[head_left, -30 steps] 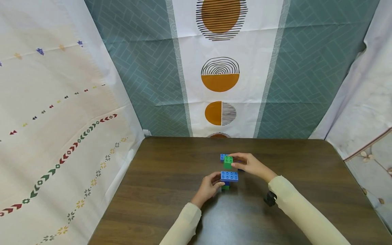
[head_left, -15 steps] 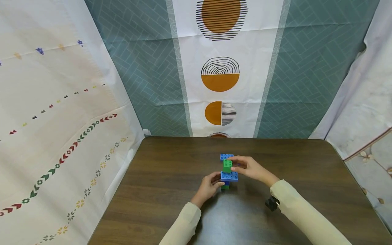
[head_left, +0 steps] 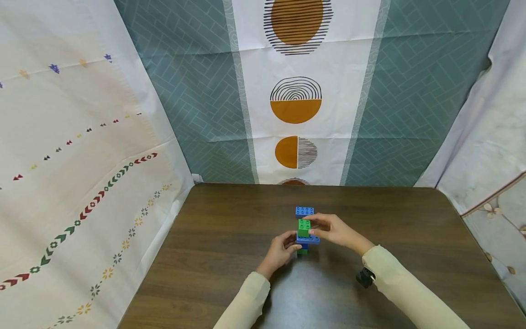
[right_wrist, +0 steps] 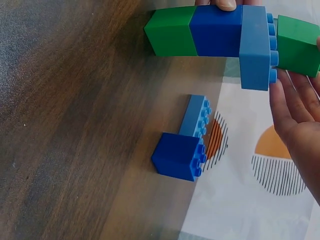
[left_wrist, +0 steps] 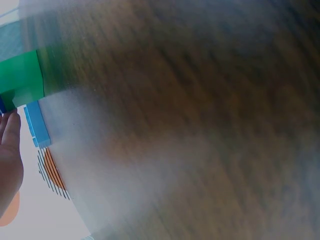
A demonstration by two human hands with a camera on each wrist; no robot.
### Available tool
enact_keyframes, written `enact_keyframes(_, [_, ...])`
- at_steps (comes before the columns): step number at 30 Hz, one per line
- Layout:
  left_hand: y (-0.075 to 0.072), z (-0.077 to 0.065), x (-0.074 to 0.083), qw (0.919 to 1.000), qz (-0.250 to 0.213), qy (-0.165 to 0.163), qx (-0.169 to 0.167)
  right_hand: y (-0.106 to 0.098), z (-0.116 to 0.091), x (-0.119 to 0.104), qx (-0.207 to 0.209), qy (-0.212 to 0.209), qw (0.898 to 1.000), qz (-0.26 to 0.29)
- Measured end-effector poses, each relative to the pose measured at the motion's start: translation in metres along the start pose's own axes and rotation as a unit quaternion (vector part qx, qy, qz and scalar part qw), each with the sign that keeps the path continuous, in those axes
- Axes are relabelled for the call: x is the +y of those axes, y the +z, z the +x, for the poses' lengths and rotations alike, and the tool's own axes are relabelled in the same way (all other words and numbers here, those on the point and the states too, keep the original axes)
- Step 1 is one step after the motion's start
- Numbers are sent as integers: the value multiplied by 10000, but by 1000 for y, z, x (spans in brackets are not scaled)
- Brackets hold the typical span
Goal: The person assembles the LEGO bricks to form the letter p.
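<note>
My right hand (head_left: 334,230) pinches a green toy building brick (head_left: 304,228) over one end of a light blue brick (head_left: 314,240). In the right wrist view, the raised brick's underside is right at the light blue studs. That light blue brick tops a stack, with a dark blue brick (right_wrist: 217,31) under it and another green brick (right_wrist: 172,32) at the bottom on the table. My left hand (head_left: 278,254) holds the stack from the left, its fingertips at the dark blue brick. Much of this hand is outside the left wrist view.
Behind the stack on the brown table (head_left: 230,228) lie a loose light blue brick (head_left: 304,211) and a dark blue brick (right_wrist: 176,156), the latter mostly hidden by my right hand in the head view. Patterned cloths (head_left: 197,114) hang at the back and sides.
My right hand has brought the green brick toward me, from beside the loose bricks to over the left end of the stack's light blue top. The left hand has stayed put.
</note>
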State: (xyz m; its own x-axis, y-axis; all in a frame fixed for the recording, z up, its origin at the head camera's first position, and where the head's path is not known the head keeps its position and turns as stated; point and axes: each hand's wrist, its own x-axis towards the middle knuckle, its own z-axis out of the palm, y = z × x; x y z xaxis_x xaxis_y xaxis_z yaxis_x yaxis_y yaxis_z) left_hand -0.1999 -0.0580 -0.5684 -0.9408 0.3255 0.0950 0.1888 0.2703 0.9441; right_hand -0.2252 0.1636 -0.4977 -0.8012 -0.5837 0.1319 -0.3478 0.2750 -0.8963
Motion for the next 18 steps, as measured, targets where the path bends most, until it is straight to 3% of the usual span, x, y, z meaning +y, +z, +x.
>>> enact_keyframes(8, [1,0,-1,10000,-37,25,-22,3,-2,0,-31,43,9999,90])
enact_keyframes(15, [0,0,2,10000,11,43,-15,4,-7,-40,-7,-116,9999,-65])
enact_keyframes(18, [0,0,0,10000,43,-27,-24,5,-8,-40,-10,-194,9997,-146])
